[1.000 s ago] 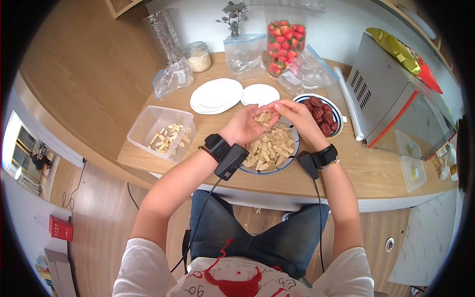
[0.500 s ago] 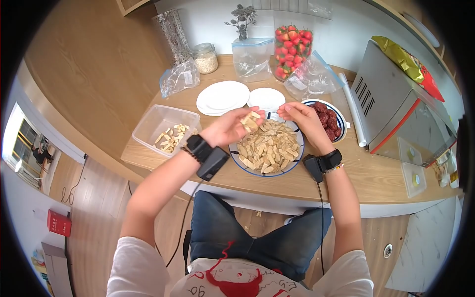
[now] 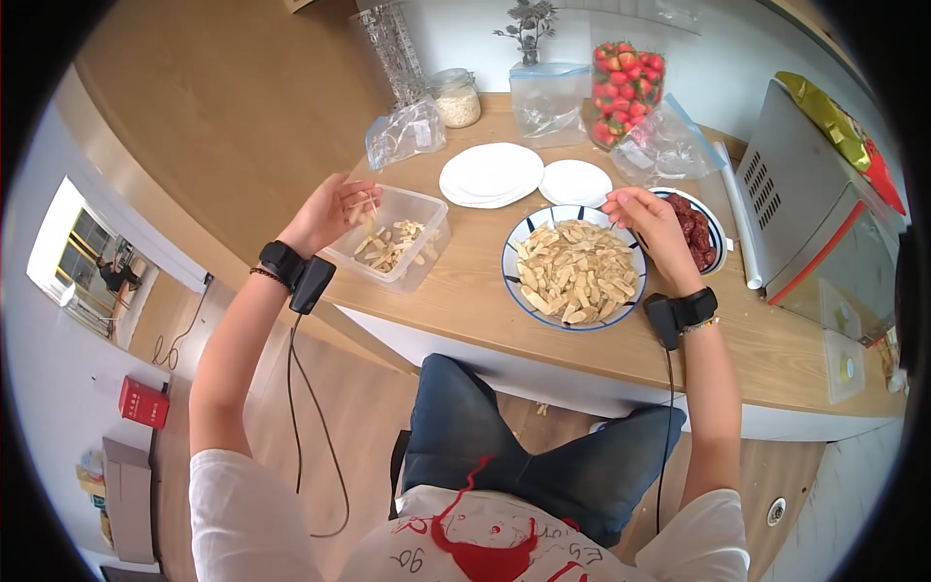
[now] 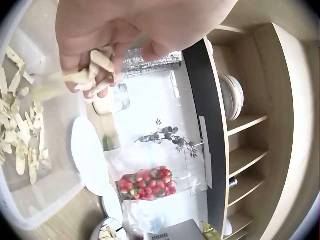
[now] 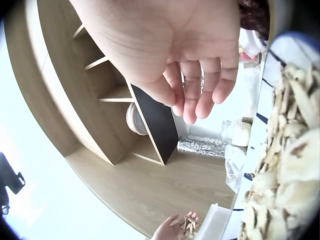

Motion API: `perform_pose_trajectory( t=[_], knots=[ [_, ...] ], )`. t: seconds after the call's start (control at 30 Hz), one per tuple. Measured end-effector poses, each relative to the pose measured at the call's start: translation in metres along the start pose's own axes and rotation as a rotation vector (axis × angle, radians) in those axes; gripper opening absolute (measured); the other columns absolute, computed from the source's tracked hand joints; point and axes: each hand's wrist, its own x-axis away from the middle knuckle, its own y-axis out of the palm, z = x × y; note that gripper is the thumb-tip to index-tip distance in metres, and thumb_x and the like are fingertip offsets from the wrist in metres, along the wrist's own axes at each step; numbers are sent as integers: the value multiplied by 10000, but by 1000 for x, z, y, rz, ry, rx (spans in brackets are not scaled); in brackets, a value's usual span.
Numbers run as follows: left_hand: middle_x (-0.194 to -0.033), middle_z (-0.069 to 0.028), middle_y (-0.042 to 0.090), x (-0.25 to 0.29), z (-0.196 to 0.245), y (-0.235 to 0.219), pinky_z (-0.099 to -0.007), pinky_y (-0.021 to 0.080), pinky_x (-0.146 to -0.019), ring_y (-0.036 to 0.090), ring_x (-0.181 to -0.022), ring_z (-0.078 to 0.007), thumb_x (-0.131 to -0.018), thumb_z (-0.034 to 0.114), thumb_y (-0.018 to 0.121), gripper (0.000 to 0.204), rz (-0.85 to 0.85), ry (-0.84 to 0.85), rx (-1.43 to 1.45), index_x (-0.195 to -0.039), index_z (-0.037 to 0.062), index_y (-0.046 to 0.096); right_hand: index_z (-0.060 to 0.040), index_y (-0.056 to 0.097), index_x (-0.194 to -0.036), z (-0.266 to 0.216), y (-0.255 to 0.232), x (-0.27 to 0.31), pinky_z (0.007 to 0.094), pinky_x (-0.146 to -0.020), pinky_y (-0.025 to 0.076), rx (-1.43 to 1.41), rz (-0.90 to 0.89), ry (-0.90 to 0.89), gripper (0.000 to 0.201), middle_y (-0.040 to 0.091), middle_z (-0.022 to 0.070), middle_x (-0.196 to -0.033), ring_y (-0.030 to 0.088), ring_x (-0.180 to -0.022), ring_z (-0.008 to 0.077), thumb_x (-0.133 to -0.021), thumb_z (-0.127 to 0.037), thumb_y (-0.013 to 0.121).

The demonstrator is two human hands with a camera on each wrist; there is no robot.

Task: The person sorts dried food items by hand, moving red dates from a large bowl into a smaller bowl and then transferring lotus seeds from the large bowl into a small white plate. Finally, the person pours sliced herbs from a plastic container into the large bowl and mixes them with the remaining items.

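Note:
In the head view my left hand point(image 3: 333, 215) is over the left side of a clear plastic container point(image 3: 433, 254), with pale dried slices point(image 3: 391, 247) lying inside. The left wrist view shows several slices point(image 4: 101, 61) among the curled fingers of that hand point(image 4: 112, 37), and a blurred slice point(image 4: 47, 91) below them. My right hand point(image 3: 655, 231) hovers over the right edge of a blue-rimmed bowl point(image 3: 509, 254) heaped with pale slices point(image 3: 579, 272). Its fingers point(image 5: 191, 90) are loosely bent, with nothing visible between them.
White plates point(image 3: 493, 175) lie behind the container and bowl. Red dates point(image 3: 692, 233) fill a dish at the right, beside a white roll point(image 3: 739, 218) and a grey appliance point(image 3: 790, 194). Strawberries point(image 3: 627, 92), plastic bags point(image 3: 550, 102) and a jar point(image 3: 456, 100) stand at the back.
My left hand has moved left from the bowl to the container, carrying slices. My right hand has parted from it and stays by the bowl. The head view has shifted.

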Motion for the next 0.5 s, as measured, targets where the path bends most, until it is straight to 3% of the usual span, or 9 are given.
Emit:
perform_pose_trajectory(
  t=[0.13, 0.23, 0.33, 0.43, 0.5],
  knots=[
    [-1293, -84, 502, 2, 11, 3, -309, 354, -974, 478, -1165, -197, -972, 385, 325, 473, 59, 5, -180, -1270, 41, 453, -7, 624, -1036, 4, -4, -2, 215, -732, 433, 4, -9, 6, 255, 652, 34, -914, 546, -796, 70, -932, -216, 519],
    [-1290, -81, 502, 1, 16, 15, -314, 366, -976, 485, -1158, -186, -974, 374, 333, 466, 100, 140, -343, -1290, 50, 443, -2, 622, -1043, 2, -3, -1, 218, -728, 435, 1, -4, 19, 261, 651, 29, -913, 547, -801, 69, -934, -214, 514],
    [-1249, -69, 524, -8, 15, 44, -313, 383, -969, 493, -1147, -173, -968, 323, 388, 408, 21, 227, -361, -1257, 51, 479, -14, 604, -1083, -3, -2, 1, 216, -730, 433, 37, -42, 51, 263, 645, 34, -943, 546, -806, 69, -920, -211, 542],
    [-1199, -64, 542, -13, 3, 92, -299, 403, -937, 504, -1118, -164, -934, 257, 487, 337, -219, 201, -471, -1215, 74, 524, -51, 584, -1124, -7, 0, 6, 208, -739, 428, 165, -285, 45, 280, 633, 20, -982, 554, -805, 84, -892, -207, 585],
    [-1161, -64, 551, -15, -10, 125, -293, 410, -913, 512, -1078, -167, -897, 234, 551, 329, -320, 234, -743, -1193, 91, 543, -72, 568, -1154, -14, 4, 12, 254, -828, 413, 384, -425, 31, 353, 571, 33, -1088, 519, -941, 124, -831, -191, 647]
  ],
)
